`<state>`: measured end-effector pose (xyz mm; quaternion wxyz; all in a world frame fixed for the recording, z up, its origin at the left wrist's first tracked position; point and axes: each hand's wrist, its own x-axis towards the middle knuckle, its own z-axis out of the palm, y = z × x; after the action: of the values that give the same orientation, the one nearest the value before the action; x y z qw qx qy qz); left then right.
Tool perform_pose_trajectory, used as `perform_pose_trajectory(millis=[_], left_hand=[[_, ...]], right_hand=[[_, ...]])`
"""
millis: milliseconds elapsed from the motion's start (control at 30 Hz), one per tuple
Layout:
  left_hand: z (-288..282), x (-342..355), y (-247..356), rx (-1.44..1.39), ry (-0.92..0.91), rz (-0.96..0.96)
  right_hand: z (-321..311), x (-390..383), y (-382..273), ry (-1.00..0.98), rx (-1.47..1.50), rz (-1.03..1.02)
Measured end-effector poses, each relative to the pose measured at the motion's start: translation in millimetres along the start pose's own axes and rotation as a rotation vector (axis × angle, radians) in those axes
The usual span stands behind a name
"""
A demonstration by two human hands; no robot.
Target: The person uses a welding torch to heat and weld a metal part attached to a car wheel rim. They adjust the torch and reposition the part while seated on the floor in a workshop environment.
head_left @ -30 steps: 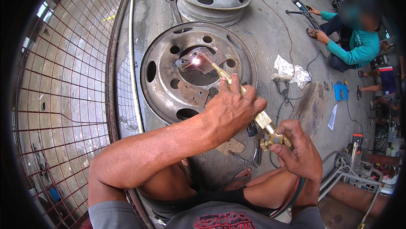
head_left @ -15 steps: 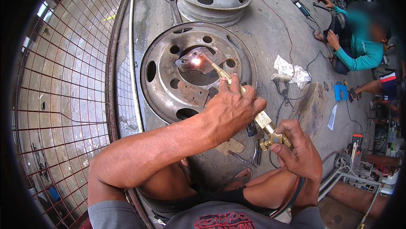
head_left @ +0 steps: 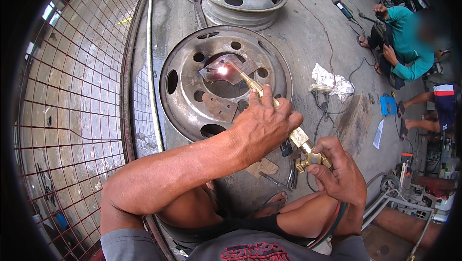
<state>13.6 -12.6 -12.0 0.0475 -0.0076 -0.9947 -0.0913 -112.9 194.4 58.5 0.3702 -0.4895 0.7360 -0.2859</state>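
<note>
A brass gas cutting torch [head_left: 299, 137] slants across the middle, its tip at a metal plate [head_left: 210, 74] where a bright glow shows. My left hand [head_left: 264, 125] is closed round the torch's front shaft, with some fingers laid along it. My right hand [head_left: 340, 170] grips its rear end by the valve knobs; a hose runs down from there. The glowing plate rests over the central hole of a steel truck wheel rim [head_left: 179, 111] that lies flat on the floor. A second brown plate with small holes [head_left: 219, 107] lies on the rim nearer to me.
Another wheel rim [head_left: 240, 14] stands behind, beside an adjustable wrench [head_left: 197, 8]. A red wire-mesh fence [head_left: 72, 131] runs along my left. Cables, a white cloth [head_left: 332, 82] and a blue box [head_left: 387, 105] lie to the right. A person in a teal shirt [head_left: 409, 44] squats beyond them.
My hands and the torch stay almost still, and the glow on the plate has barely shifted. The co-worker at the right has shifted posture, raising one hand slightly.
</note>
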Motion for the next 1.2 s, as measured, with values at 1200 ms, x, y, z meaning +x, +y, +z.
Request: perform_pose_trajectory(millis=[1200], left_hand=[[6.5, -0.1, 1.5, 0.043, 0.043, -0.008]], right_hand=[[-3.6, -1.1, -5.0, -0.020, -0.011, 0.144]])
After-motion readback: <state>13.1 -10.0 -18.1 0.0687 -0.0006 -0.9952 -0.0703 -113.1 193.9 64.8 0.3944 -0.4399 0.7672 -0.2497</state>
